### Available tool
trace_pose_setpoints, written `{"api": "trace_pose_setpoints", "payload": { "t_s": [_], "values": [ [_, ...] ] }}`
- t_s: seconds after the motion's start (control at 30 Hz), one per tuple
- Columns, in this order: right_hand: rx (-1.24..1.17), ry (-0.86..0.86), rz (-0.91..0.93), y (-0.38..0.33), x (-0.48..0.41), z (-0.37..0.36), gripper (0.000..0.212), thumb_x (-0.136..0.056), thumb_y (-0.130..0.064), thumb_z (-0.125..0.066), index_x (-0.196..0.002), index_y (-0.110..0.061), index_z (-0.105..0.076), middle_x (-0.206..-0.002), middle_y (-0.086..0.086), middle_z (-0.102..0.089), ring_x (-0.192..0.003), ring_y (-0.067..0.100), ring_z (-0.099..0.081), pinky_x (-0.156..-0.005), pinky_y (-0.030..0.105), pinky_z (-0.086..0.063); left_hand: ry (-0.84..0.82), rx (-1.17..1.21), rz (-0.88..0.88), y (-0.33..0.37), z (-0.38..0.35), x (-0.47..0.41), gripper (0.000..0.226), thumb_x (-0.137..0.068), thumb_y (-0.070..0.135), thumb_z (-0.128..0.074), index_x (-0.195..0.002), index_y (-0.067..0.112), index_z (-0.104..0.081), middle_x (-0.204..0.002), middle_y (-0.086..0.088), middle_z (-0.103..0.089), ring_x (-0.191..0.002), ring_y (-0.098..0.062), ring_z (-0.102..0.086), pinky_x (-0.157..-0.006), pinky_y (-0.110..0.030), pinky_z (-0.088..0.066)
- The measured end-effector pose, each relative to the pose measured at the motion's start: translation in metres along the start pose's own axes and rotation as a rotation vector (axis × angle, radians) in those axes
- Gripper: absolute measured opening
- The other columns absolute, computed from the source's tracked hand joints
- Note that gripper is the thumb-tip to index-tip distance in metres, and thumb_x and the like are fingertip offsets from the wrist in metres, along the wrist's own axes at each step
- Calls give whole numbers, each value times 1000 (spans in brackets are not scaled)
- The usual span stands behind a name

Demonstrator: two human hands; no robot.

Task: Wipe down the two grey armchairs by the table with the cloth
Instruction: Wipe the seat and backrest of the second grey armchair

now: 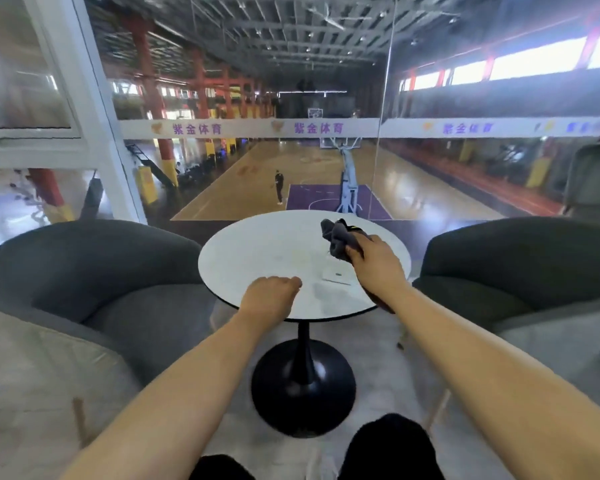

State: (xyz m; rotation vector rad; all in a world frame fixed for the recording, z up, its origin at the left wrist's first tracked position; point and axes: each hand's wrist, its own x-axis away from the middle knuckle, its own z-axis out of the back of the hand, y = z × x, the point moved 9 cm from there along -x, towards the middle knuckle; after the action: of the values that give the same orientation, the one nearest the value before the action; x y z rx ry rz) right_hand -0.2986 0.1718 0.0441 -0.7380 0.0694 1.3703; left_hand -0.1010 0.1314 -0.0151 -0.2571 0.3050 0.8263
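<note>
Gripping crumpled dark grey cloth [336, 240] in curled fingers, right hand [374, 263] above round white table [257, 251]; left hand [271, 296] fisted, empty.

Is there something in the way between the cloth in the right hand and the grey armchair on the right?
Nothing visible. The right hand holds the cloth above the right part of the table, and only open air lies between it and the right armchair.
</note>
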Motion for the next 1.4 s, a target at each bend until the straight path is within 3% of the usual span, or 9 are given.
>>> {"api": "trace_pose_setpoints", "payload": {
  "t_s": [0.2,0.4,0.47,0.63,0.77,0.93,1.1,1.2,1.4],
  "values": [
    [102,94,-157,139,31,88,39,-100,-41,-42,-138,-33,-46,-121,9,-56,-106,34,-54,-84,50,-51,-10,79,-103,140,8,-68,49,-95,13,-46,-143,24,-49,-121,-7,-69,-101,-35,-65,-75,-39,-49],
    [276,37,-363,292,59,117,39,-102,-45,-37,-138,-33,-45,-126,8,-55,-106,33,-54,-82,45,-49,-24,238,-330,281,-38,-125,32,-90,23,-41,-115,13,-59,-107,-12,-67,-97,-39,-62,-71,-42,-45],
    [332,-6,-423,341,69,114,38,-103,-45,-36,-137,-34,-45,-128,8,-54,-111,33,-51,-87,46,-46,-64,295,-352,316,-72,-141,43,-88,28,-29,-116,15,-59,-106,-10,-67,-96,-38,-62,-72,-44,-50],
    [491,-80,-514,432,76,102,34,-103,-45,-33,-135,-36,-44,-130,5,-51,-118,30,-46,-93,44,-40,-195,385,-321,372,-156,-176,35,-97,23,-42,-129,20,-55,-118,-4,-64,-103,-33,-60,-78,-44,-50],
    [576,-118,-492,465,71,89,34,-105,-42,-33,-137,-35,-41,-138,5,-47,-124,31,-42,-98,45,-37,-294,446,-306,407,-213,-195,35,-100,28,-43,-131,20,-55,-127,-3,-62,-114,-31,-59,-86,-44,-51],
    [640,-156,-438,483,68,79,33,-104,-41,-34,-136,-34,-40,-137,4,-46,-125,30,-41,-99,45,-34,-416,520,-232,444,-254,-218,53,-99,42,-48,-147,19,-42,-143,-4,-53,-130,-30,-51,-100,-42,-47],
    [689,-180,-395,492,58,63,27,-100,-40,-46,-125,-31,-50,-123,5,-54,-114,32,-48,-91,46,-37,-531,795,-158,476,-285,-232,57,-94,55,-46,-139,21,-45,-138,-5,-58,-125,-29,-55,-97,-43,-49],
    [730,-188,-382,497,45,49,20,-94,-39,-57,-108,-26,-62,-107,6,-62,-102,32,-53,-87,47,-39,-519,920,-108,481,-297,-236,43,-99,50,-48,-133,24,-50,-131,-3,-64,-121,-26,-58,-95,-39,-48],
    [798,-282,-520,512,36,40,35,-96,-38,-42,-122,-23,-61,-126,8,-55,-119,32,-45,-100,49,-28,-479,856,-44,486,-297,-231,36,-101,50,-48,-123,22,-55,-118,-2,-67,-111,-25,-62,-90,-39,-49]
  ]
}}
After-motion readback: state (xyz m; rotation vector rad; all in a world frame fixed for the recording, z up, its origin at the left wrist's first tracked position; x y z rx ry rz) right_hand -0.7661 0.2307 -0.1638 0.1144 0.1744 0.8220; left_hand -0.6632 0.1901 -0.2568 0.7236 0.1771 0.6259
